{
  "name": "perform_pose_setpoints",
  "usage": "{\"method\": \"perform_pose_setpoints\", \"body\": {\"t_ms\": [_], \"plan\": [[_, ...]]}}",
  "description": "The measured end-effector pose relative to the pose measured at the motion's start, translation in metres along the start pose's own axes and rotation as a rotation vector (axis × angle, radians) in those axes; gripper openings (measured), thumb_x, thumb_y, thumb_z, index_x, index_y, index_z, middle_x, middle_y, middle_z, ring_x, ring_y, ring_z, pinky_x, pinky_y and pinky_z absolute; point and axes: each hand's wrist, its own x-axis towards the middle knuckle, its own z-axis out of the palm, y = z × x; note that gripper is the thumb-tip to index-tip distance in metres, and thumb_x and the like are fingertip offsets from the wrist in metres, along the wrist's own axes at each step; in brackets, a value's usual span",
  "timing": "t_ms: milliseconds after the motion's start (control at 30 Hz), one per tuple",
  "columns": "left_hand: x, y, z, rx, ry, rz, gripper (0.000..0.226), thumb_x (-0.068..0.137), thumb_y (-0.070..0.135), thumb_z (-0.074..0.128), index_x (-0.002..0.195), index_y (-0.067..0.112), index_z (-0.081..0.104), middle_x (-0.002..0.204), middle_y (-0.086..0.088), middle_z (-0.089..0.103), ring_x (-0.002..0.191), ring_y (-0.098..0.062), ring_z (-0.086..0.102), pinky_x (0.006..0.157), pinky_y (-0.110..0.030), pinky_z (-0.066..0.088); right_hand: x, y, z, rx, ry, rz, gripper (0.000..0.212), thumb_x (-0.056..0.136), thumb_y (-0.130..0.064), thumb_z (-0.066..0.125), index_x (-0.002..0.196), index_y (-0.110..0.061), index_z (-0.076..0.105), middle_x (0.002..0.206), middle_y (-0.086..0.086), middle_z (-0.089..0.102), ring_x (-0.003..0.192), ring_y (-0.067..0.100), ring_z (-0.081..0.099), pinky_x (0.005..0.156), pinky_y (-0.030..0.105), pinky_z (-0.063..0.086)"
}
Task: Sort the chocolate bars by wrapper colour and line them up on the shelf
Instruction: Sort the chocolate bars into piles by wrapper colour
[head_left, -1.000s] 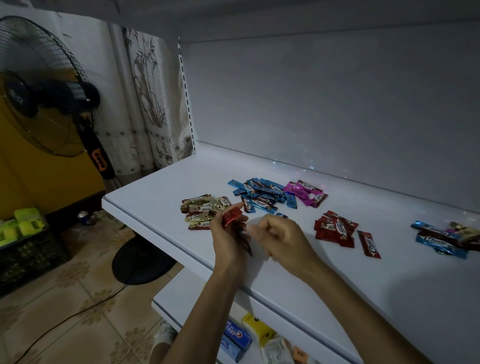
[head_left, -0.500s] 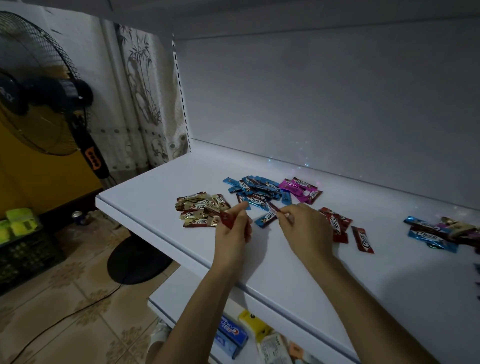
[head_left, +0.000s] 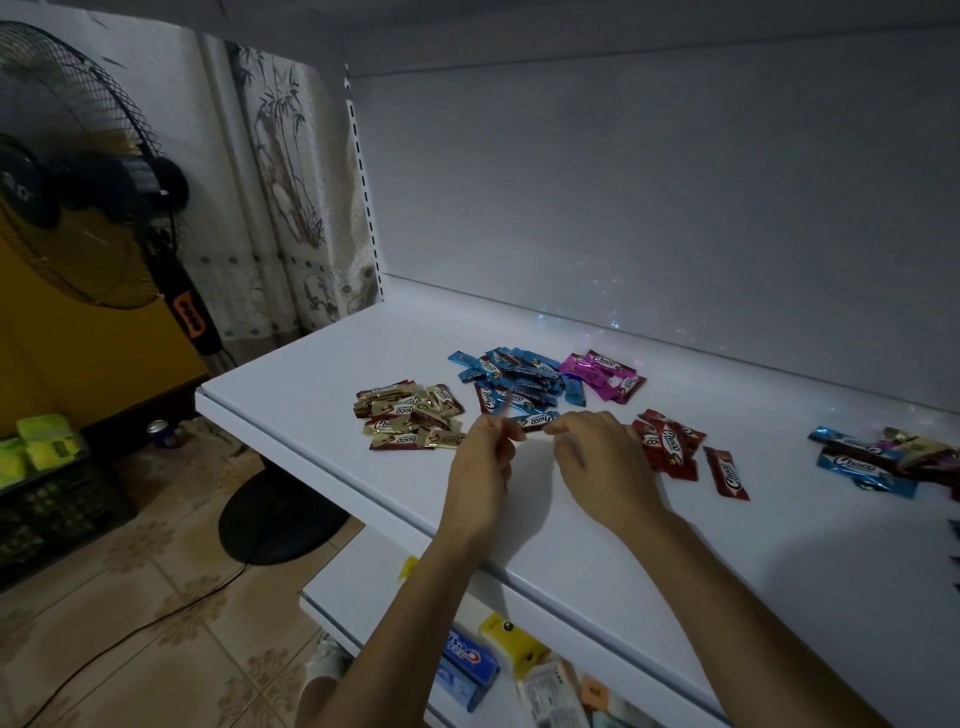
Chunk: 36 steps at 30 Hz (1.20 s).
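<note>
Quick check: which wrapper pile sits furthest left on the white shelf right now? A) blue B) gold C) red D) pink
B: the gold foil-wrapped chocolate bars lie nearest the left end of the white shelf, with the blue pile, pink pile and red pile all to their right.

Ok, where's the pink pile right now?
In the head view, the pink pile lies toward the back of the shelf, touching the blue pile on its left, behind the red pile.
</note>
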Motion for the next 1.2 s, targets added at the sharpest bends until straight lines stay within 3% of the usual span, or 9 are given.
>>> {"method": "perform_pose_setpoints", "body": {"t_ms": [100, 167, 400, 533, 667, 767, 1000, 1100, 1200], "plan": [[0.003, -0.007, -0.001, 0.115, -0.012, 0.11, 0.021, 0.102, 0.018, 0.041, 0.088, 0.015, 0.057, 0.068, 0.006, 0.05, 0.06, -0.004, 0.044, 0.056, -0.016, 0.036, 0.001, -0.009, -0.005, 0.614, 0.06, 0.191, 0.025, 0.098, -0.032, 0.046, 0.094, -0.017, 0.067, 0.082, 0.002, 0.069, 0.075, 0.014, 0.064, 0.068, 0.028, 0.05], [0.004, -0.009, -0.003, 0.126, -0.026, 0.161, 0.016, 0.1, 0.016, 0.047, 0.094, 0.011, 0.062, 0.069, 0.006, 0.056, 0.06, -0.002, 0.049, 0.055, -0.013, 0.039, 0.001, -0.016, -0.013, 0.873, 0.005, 0.277, 0.034, 0.096, -0.035, 0.047, 0.089, -0.009, 0.067, 0.066, 0.006, 0.065, 0.053, 0.01, 0.056, 0.051, 0.019, 0.045], [0.005, -0.01, -0.002, 0.222, -0.055, 0.157, 0.019, 0.095, 0.021, 0.058, 0.112, 0.014, 0.062, 0.081, -0.008, 0.071, 0.073, -0.018, 0.066, 0.07, -0.033, 0.053, -0.001, -0.013, -0.012, 1.012, -0.055, 0.262, 0.013, 0.09, -0.013, 0.062, 0.08, -0.007, 0.067, 0.054, 0.001, 0.053, 0.044, 0.005, 0.044, 0.042, 0.016, 0.035], [0.001, -0.008, 0.008, 0.564, -0.121, 0.196, 0.036, 0.095, 0.033, 0.057, 0.128, 0.023, 0.049, 0.109, 0.005, 0.064, 0.092, -0.004, 0.058, 0.076, -0.021, 0.049, 0.004, -0.006, -0.002, 0.855, 0.112, 0.334, 0.018, 0.092, -0.019, 0.059, 0.075, -0.015, 0.061, 0.064, -0.003, 0.057, 0.058, 0.01, 0.052, 0.052, 0.018, 0.041], [-0.004, -0.015, 0.015, 0.965, -0.287, 0.379, 0.067, 0.089, 0.05, 0.057, 0.145, 0.023, 0.035, 0.143, 0.003, 0.045, 0.128, -0.014, 0.04, 0.101, -0.031, 0.038, -0.001, 0.0, -0.016, 0.63, 0.287, 0.284, 0.007, 0.09, -0.016, 0.062, 0.085, -0.019, 0.06, 0.071, -0.009, 0.06, 0.064, 0.001, 0.055, 0.055, 0.011, 0.042], [-0.001, -0.021, 0.016, 1.147, -0.349, 0.436, 0.066, 0.092, 0.056, 0.047, 0.148, 0.026, 0.03, 0.153, 0.006, 0.033, 0.138, -0.013, 0.028, 0.108, -0.03, 0.027, -0.018, 0.03, -0.04, 0.593, 0.432, 0.4, 0.008, 0.088, -0.019, 0.065, 0.093, -0.017, 0.059, 0.076, -0.009, 0.062, 0.068, -0.002, 0.057, 0.054, 0.006, 0.043], [0.0, -0.025, 0.02, 1.214, -0.427, 0.451, 0.063, 0.089, 0.057, 0.027, 0.146, 0.029, 0.032, 0.15, 0.008, 0.037, 0.136, -0.013, 0.031, 0.107, -0.034, 0.027, -0.048, 0.087, -0.065, 0.392, 0.381, 0.634, 0.014, 0.086, -0.022, 0.068, 0.097, -0.012, 0.067, 0.092, 0.006, 0.071, 0.074, 0.014, 0.062, 0.062, 0.02, 0.045], [-0.004, -0.02, 0.024, 1.174, -0.42, 0.472, 0.056, 0.095, 0.05, 0.038, 0.145, 0.026, 0.034, 0.149, 0.005, 0.037, 0.135, -0.016, 0.033, 0.106, -0.034, 0.029, -0.046, 0.083, -0.068, 0.35, 0.396, 0.615, 0.031, 0.088, -0.029, 0.066, 0.112, -0.01, 0.066, 0.1, 0.004, 0.066, 0.087, 0.017, 0.062, 0.08, 0.026, 0.049], [-0.012, -0.015, 0.046, 1.057, -0.426, 0.549, 0.053, 0.093, 0.04, 0.052, 0.141, 0.02, 0.041, 0.145, 0.0, 0.043, 0.131, -0.02, 0.038, 0.103, -0.035, 0.035, -0.058, 0.09, -0.079, 0.272, 0.415, 0.587, 0.025, 0.088, -0.027, 0.065, 0.109, -0.014, 0.067, 0.107, 0.006, 0.064, 0.089, 0.016, 0.06, 0.081, 0.026, 0.047]]}}
